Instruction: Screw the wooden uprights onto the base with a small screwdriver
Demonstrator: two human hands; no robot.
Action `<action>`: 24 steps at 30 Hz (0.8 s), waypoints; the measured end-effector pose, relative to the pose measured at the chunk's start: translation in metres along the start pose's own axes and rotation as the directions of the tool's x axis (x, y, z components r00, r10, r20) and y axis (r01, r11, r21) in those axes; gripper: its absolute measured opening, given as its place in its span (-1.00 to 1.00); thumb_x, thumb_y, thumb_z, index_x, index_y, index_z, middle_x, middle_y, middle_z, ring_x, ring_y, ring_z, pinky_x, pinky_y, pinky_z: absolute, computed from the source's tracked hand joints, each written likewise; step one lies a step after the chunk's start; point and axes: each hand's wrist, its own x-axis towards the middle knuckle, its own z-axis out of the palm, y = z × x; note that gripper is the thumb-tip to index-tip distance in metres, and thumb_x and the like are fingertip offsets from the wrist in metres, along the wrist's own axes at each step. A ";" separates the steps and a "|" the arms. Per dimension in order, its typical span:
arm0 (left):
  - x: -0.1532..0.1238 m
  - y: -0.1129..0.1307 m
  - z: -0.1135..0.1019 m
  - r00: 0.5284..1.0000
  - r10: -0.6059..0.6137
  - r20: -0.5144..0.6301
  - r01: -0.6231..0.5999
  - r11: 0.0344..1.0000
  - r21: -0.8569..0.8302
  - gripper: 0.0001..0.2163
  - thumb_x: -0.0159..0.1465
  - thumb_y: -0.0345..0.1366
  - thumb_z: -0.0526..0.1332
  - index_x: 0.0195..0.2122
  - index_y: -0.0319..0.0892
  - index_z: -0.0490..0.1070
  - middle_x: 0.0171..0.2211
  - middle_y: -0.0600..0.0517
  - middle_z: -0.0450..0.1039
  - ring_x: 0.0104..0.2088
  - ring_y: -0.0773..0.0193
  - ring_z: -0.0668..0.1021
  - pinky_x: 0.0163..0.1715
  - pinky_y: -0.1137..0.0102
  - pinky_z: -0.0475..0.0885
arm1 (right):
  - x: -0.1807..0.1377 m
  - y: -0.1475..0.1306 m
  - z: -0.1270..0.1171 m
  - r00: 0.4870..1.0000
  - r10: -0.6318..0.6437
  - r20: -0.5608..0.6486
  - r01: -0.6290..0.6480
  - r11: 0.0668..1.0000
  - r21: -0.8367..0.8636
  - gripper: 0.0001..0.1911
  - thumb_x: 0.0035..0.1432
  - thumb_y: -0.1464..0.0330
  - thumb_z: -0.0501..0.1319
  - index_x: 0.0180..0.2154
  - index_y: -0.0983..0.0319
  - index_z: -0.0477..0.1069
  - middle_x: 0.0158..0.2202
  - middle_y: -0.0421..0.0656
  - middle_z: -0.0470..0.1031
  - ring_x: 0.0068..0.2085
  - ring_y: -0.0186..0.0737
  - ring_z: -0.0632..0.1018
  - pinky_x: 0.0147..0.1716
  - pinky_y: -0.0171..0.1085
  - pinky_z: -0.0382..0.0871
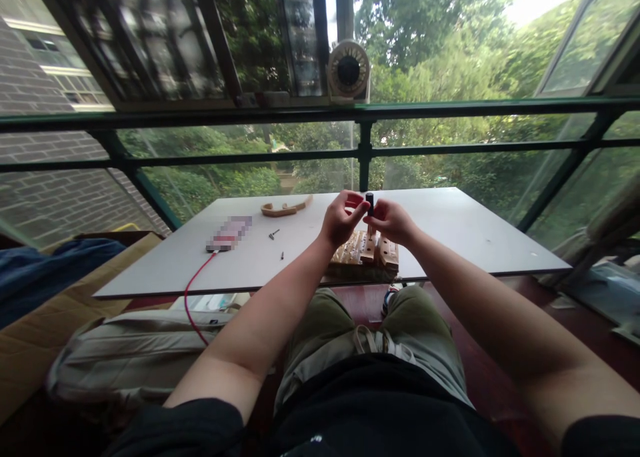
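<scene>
At centre frame our left hand [341, 218] and right hand [393, 221] both curled shut on the black screwdriver [369, 202], holding it upright, seemingly to steady its tip over the wooden block [363, 251]

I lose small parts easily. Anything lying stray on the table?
Yes: two small dark screws lie loose on the table, left of the wooden parts, away from the left hand and right hand holding a black-topped tool.
</scene>
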 end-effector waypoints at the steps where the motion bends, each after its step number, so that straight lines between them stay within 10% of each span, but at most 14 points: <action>1: 0.002 0.004 0.001 1.000 0.006 -0.003 -0.006 1.000 0.008 -0.66 0.21 -0.03 0.27 -0.17 -0.19 0.38 -0.23 -0.03 0.50 -0.27 0.27 0.56 -0.32 0.41 0.45 | 0.000 0.000 0.000 1.000 -0.011 -0.004 0.011 1.000 -0.014 -0.70 -0.02 0.20 0.32 -0.46 0.21 0.24 -0.56 -0.27 0.36 -0.53 -0.35 0.36 -0.52 -0.34 0.19; 24: 0.003 -0.014 0.020 1.000 0.017 0.007 -0.014 0.946 -0.323 -0.67 0.26 -0.21 0.26 0.01 -0.21 0.44 -0.11 -0.14 0.59 -0.10 0.14 0.62 -0.07 0.23 0.54 | 0.000 0.017 -0.001 0.994 -0.085 0.061 0.070 0.972 0.226 -0.86 0.03 0.34 0.22 -0.35 0.27 0.45 -0.44 -0.17 0.50 -0.44 -0.28 0.47 -0.41 -0.30 0.34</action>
